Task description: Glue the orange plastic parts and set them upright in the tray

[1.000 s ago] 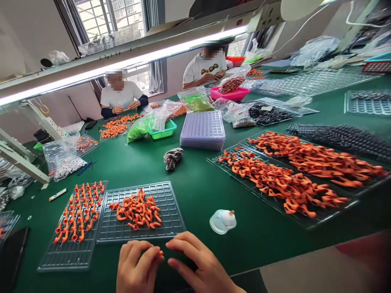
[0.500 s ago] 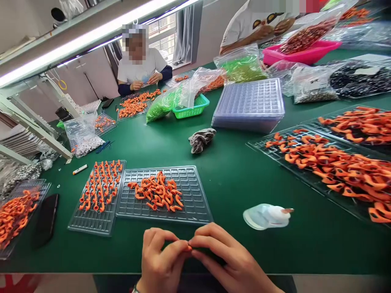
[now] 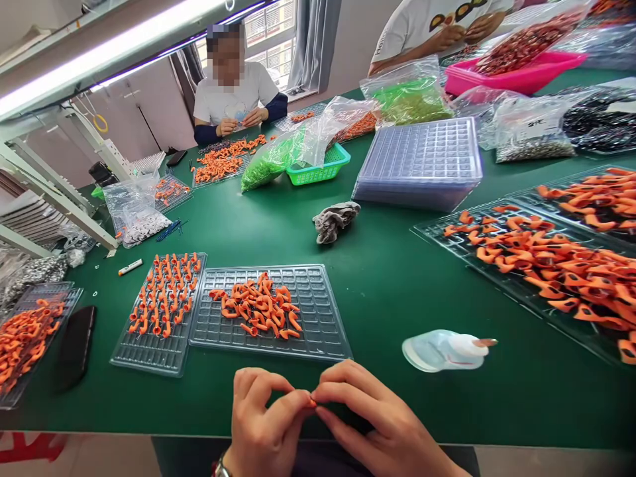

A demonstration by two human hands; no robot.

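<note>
Orange part (image 3: 311, 401) pinched between fingertips of both hands, left (image 3: 263, 424), right (image 3: 377, 424).

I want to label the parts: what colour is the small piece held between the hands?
Orange small piece, pinched between left hand and right hand; head view.

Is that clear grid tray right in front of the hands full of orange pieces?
No. The clear grid tray holds only a loose heap of orange pieces near its middle; surrounding cells look empty.

The scene is bright and evenly lit. A tube lamp (image 3: 124, 50) glares across the top left corner, and daylight enters through the window (image 3: 271, 20). Shadows on the tabletop (image 3: 387, 285) are soft. Edges bend from wide-angle distortion; faces are blurred.
</note>
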